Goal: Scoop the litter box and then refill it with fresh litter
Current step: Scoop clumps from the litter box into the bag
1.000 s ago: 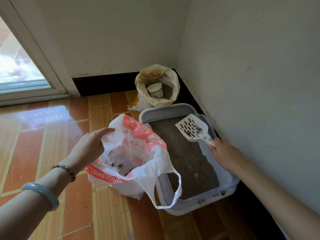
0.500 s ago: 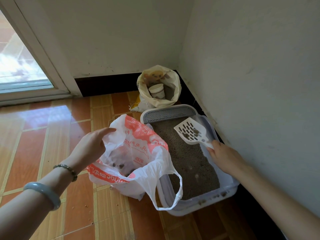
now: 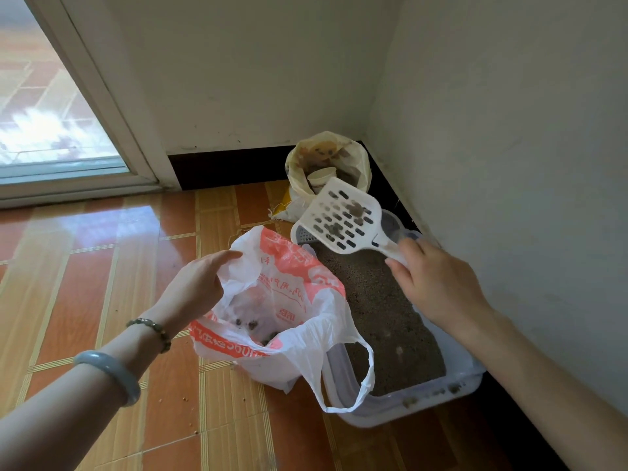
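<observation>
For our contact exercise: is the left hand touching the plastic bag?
Touching. The head view shows the left hand pinching the plastic bag at its rim.

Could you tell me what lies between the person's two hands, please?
In the head view, the open plastic bag with its orange print, then a strip of litter in the litter box, lie between the left hand and right hand.

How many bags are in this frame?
2. A white-and-red bag stands left of the litter box, its rim held by the left hand. A yellowish bag sits in the corner behind, with a cup inside. No others show.
</observation>
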Demonstrator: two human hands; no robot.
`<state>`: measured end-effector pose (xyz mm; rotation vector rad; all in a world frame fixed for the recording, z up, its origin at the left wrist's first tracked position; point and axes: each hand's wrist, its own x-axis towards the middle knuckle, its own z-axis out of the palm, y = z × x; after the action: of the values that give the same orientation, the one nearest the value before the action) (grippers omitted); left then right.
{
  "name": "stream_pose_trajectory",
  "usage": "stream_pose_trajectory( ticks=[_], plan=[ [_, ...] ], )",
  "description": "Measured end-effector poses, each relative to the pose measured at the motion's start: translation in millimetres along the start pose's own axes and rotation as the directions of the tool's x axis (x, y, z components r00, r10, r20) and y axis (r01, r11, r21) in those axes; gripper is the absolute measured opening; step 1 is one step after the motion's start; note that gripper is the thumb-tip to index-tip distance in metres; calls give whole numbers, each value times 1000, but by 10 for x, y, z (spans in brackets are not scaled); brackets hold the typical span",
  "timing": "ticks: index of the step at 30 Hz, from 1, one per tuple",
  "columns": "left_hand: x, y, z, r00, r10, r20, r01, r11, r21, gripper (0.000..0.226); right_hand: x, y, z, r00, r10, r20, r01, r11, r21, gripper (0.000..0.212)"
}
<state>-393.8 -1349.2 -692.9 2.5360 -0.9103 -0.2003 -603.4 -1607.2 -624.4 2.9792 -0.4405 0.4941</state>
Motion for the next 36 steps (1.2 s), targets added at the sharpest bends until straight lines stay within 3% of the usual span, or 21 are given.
stream_pose_trajectory(
  ticks=[3, 9, 13, 15, 17, 19, 23, 27, 30, 32, 36],
  plan=[
    [-20, -14, -23, 1000, -5, 4, 5, 1000, -16, 51, 52, -264, -87, 990, -116, -82, 111, 992, -57, 20],
    [-30, -59, -85, 1000, -1, -28, -1, 999, -52, 52, 86, -496, -26, 955, -281, -92, 269, 955, -125, 9],
    [-27, -71, -82, 999, -4, -33, 1, 996, -85, 50, 126, -550, -4, 947, -303, -108, 296, 952, -73, 45],
    [-27, -79, -76, 999, -9, -34, 6, 996, -92, 49, 138, -535, 27, 950, -299, -89, 294, 953, -73, 39],
    [-29, -79, -71, 999, -15, -37, 11, 995, -95, 50, 144, -507, 59, 959, -275, -64, 270, 960, -75, 17],
    [-30, -79, -68, 999, -23, -32, 21, 996, -83, 51, 135, -474, 100, 976, -214, -41, 213, 977, -19, 7],
    [-29, -99, -24, 999, -27, -20, 26, 997, -71, 52, 119, -336, 132, 999, -15, 41, 5, 976, 219, 14],
    [4, -107, 39, 999, -3, -45, 1, 999, -44, 55, 119, -73, 33, 980, 147, 137, -188, 911, 368, 16],
    [47, -183, 95, 998, -7, -55, 4, 999, -47, 56, 70, 200, -19, 931, 265, 251, -335, 892, 303, 10],
    [82, -276, 136, 998, -14, -55, 10, 997, -75, 57, 27, 364, -16, 858, 315, 406, -387, 916, 106, 19],
    [133, -334, 232, 999, -40, -37, 37, 997, -66, 60, -105, 485, 97, 669, 342, 660, -279, 938, -204, 34]
  ],
)
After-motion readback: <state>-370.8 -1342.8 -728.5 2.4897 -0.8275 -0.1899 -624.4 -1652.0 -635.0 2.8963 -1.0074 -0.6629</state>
